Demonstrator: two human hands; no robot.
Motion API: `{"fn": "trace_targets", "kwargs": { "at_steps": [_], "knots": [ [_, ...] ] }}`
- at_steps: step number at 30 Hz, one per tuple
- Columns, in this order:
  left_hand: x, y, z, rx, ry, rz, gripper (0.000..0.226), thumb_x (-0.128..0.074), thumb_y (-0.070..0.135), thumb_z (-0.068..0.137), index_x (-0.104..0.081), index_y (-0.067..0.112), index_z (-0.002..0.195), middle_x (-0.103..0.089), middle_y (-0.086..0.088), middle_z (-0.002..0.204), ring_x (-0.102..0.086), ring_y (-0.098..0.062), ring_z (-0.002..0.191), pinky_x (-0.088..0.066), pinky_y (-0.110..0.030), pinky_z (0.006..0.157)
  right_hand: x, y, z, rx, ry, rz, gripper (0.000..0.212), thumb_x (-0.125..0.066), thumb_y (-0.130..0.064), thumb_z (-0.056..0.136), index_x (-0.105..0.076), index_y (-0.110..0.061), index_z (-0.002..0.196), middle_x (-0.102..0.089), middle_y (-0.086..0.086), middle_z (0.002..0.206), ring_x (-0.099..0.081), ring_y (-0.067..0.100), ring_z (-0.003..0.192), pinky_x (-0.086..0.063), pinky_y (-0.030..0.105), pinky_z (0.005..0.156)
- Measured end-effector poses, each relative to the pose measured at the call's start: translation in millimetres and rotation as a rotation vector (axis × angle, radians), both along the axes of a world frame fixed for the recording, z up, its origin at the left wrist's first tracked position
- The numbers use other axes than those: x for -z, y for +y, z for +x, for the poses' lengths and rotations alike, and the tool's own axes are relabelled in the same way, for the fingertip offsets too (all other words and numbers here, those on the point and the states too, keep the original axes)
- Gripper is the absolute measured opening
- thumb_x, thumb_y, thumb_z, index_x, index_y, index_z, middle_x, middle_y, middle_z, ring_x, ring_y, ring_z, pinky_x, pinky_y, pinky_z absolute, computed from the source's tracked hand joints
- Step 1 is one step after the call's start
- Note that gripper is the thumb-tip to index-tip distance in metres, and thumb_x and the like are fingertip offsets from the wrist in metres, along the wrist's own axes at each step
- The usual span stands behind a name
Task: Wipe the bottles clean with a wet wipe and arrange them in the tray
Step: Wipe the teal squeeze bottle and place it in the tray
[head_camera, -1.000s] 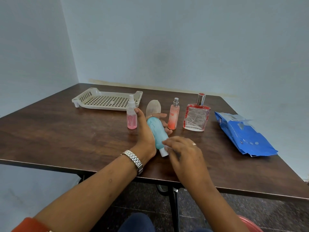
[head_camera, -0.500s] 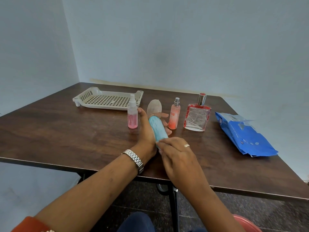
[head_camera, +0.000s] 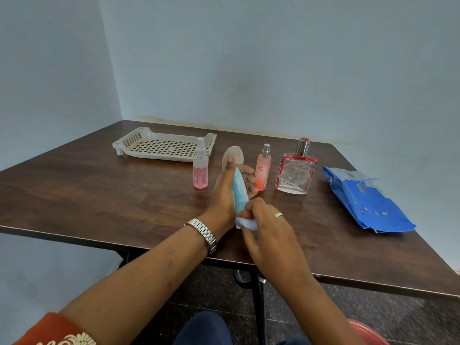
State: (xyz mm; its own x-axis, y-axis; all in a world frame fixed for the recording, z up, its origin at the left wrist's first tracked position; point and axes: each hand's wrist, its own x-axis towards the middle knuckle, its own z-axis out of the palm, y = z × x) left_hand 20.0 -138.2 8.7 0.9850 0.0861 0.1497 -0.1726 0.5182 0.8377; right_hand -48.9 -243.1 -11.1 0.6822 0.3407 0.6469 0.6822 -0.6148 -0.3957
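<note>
My left hand (head_camera: 224,195) grips a light blue tube-shaped bottle (head_camera: 239,189) above the table, its cap end pointing toward me. My right hand (head_camera: 266,225) pinches a white wet wipe (head_camera: 245,223) against the bottle's near end. On the table stand a small pink spray bottle (head_camera: 200,170), a slim orange-pink spray bottle (head_camera: 263,170) and a square glass perfume bottle (head_camera: 296,170) with red edges. A pale oval object (head_camera: 235,155) stands just behind my left hand. The beige perforated tray (head_camera: 139,141) lies at the back left and holds nothing.
A blue wet-wipe pack (head_camera: 366,202) lies open on the right side of the brown table (head_camera: 99,195). Blue walls close in the corner behind the table. Part of a red stool (head_camera: 366,332) shows at the bottom right, under the table's near edge.
My right hand slid up the blue bottle with the wipe and has come back down to its near end. The left hand kept holding the bottle, now turned more edge-on.
</note>
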Motion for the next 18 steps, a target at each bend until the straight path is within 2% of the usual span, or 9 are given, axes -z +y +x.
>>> {"fn": "trace_targets", "kwargs": {
  "at_steps": [2, 5, 8, 11, 14, 18],
  "knots": [
    [1, 1, 1, -0.01, 0.004, 0.034, 0.05, -0.046, 0.053, 0.084, -0.058, 0.004, 0.081, -0.058, -0.007, 0.064, -0.055, -0.017, 0.056, -0.047, -0.027, 0.057, -3, -4, 0, -0.02, 0.011, -0.018, 0.022, -0.063, -0.014, 0.085, -0.044, -0.025, 0.086, -0.056, -0.008, 0.08, -0.048, 0.006, 0.072, -0.037, 0.018, 0.063],
    [2, 2, 0, 0.013, 0.005, 0.041, 0.046, -0.038, 0.043, 0.098, -0.058, 0.005, 0.081, -0.06, -0.008, 0.068, -0.058, -0.017, 0.058, -0.05, -0.027, 0.06, -10, -7, 7, -0.004, 0.046, 0.058, 0.026, -0.063, -0.015, 0.083, -0.043, -0.029, 0.091, -0.061, -0.006, 0.088, -0.053, 0.008, 0.08, -0.04, 0.021, 0.069],
    [1, 3, 1, 0.025, 0.012, 0.039, 0.047, -0.034, 0.043, 0.099, -0.06, 0.006, 0.086, -0.063, -0.012, 0.079, -0.06, -0.02, 0.069, -0.05, -0.031, 0.068, -14, 0, 9, -0.004, 0.035, 0.084, 0.019, -0.062, -0.014, 0.085, -0.048, -0.023, 0.094, -0.059, -0.004, 0.09, -0.052, 0.009, 0.082, -0.039, 0.018, 0.07],
    [1, 7, 2, 0.048, 0.009, 0.032, 0.049, -0.028, 0.042, 0.101, -0.062, 0.006, 0.092, -0.068, -0.011, 0.078, -0.062, -0.022, 0.065, -0.051, -0.029, 0.063, -5, 4, 1, -0.039, -0.001, 0.006, 0.014, -0.061, -0.013, 0.087, -0.049, -0.02, 0.09, -0.055, -0.003, 0.085, -0.049, 0.009, 0.077, -0.038, 0.019, 0.066],
    [1, 8, 0, 0.074, 0.014, 0.015, 0.046, -0.027, 0.038, 0.102, -0.063, 0.009, 0.094, -0.07, -0.01, 0.077, -0.063, -0.02, 0.062, -0.052, -0.027, 0.063, 2, -5, -4, -0.059, 0.041, -0.043, 0.018, -0.062, -0.016, 0.086, -0.046, -0.025, 0.088, -0.056, -0.006, 0.083, -0.05, 0.007, 0.076, -0.038, 0.019, 0.065],
    [3, 7, 0, 0.087, 0.02, -0.034, 0.042, -0.029, 0.036, 0.102, -0.062, 0.01, 0.097, -0.069, -0.013, 0.084, -0.063, -0.022, 0.064, -0.05, -0.034, 0.07, -5, -18, 7, 0.009, 0.153, 0.144, 0.026, -0.07, -0.018, 0.08, -0.047, -0.028, 0.086, -0.06, -0.012, 0.083, -0.056, 0.003, 0.081, -0.042, 0.012, 0.065]
  ]
}}
